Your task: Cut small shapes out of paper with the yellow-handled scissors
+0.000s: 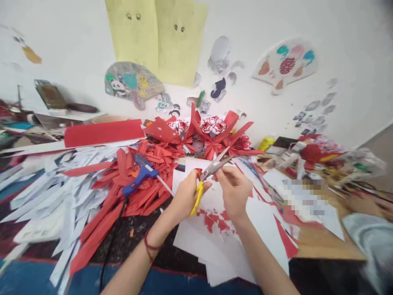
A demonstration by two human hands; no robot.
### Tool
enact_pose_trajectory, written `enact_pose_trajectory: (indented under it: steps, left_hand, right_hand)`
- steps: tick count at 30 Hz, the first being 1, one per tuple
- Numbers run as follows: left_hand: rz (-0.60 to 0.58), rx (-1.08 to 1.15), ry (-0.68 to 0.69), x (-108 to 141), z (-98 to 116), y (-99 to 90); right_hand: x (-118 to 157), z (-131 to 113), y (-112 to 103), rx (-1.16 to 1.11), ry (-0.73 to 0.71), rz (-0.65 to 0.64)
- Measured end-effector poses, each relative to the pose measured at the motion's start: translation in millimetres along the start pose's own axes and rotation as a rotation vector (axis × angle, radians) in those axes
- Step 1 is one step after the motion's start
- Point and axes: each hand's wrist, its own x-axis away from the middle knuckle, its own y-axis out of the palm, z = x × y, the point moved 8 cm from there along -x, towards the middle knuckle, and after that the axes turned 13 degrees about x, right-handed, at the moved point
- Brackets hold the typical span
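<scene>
Fingers of my left hand point(186, 196) are wrapped round the yellow and orange handles of a pair of scissors point(214, 164). The blades are spread and point up and to the right. Close beside the blades, my right hand point(235, 190) is closed in a pinch; what it holds, if anything, is too small to tell. Below both hands, small red paper scraps point(216, 221) lie on stacked white sheets point(208, 250). A blue glue gun point(139, 178) rests on a pile of folded red paper strips point(153, 188) to the left.
Folded white strips point(61, 196) cover the left side. A red roll point(104, 132) and red-and-white paper flowers point(213, 125) stand along the wall. At the right are a wooden board point(331, 248), assorted craft items and another person's sleeve point(368, 237). A black cable point(114, 233) hangs toward the front edge.
</scene>
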Motion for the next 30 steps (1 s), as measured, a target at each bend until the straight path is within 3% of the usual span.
enact_pose_trajectory:
  steps: [14, 22, 30]
  left_hand:
    - [-0.029, -0.014, -0.048, 1.0, 3.6, -0.9]
    - [-0.012, -0.062, -0.077, 0.5, 0.4, -2.6]
    - [-0.023, -0.063, -0.080, 1.2, -2.2, 0.0]
  right_hand:
    - [-1.4, -1.9, -2.0, 0.126, -0.116, -0.010]
    - [-9.7, -6.3, -13.4, 0.120, -0.128, -0.038]
    - [-10.1, -7.2, -11.6, 0.104, -0.109, -0.051]
